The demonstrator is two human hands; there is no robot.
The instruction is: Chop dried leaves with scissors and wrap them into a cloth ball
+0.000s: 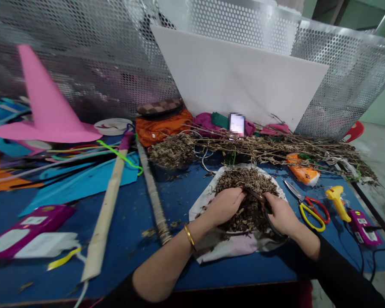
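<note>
Dry brown plant material [244, 179] lies heaped on a white cloth [218, 252] near the middle of the blue table. Over the heap, my left hand [227, 205], with a gold bangle at the wrist, has its fingers closed on a thin dark stem-like piece [253, 193]. My right hand [279, 214] pinches the other end of that piece; a dark curved object [274, 229], perhaps scissors, shows under its palm. Blur hides the exact shape of both.
Dried stalks [266, 147] stretch along the back. Scissors [311, 209], a yellow glue gun [338, 201] and a purple power strip [364, 226] lie right. Wooden stick [107, 214], grey stick [154, 196], pink hat [48, 107] and another purple power strip [28, 226] are left.
</note>
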